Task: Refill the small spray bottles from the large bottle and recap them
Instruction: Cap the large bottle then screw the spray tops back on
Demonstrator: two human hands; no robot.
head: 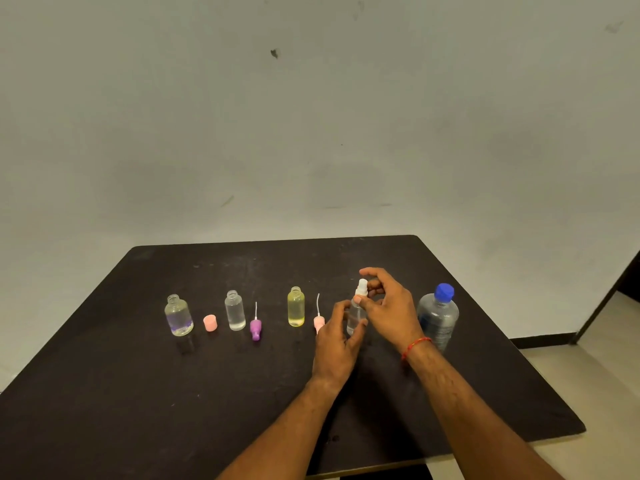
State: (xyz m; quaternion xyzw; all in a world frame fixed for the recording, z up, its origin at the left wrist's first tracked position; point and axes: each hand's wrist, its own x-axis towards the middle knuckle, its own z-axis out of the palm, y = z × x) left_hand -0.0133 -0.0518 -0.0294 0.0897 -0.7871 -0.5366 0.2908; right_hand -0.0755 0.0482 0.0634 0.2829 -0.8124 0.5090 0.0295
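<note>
We are looking at a plain indoor room: a black desk [104, 393] is standing close to a scuffed off-white wall [311, 133], with pale floor tiles [606, 375] and dark skirting [540, 342] showing at the right.

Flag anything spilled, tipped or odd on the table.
No spill, nothing tipped. The purple sprayer and pink sprayer stand on their heads, tubes up. Left hand grips the clear bottle; right hand pinches its white sprayer.

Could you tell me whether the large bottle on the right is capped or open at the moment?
Capped. The large bottle stands upright with its blue cap seated on the neck.
</note>
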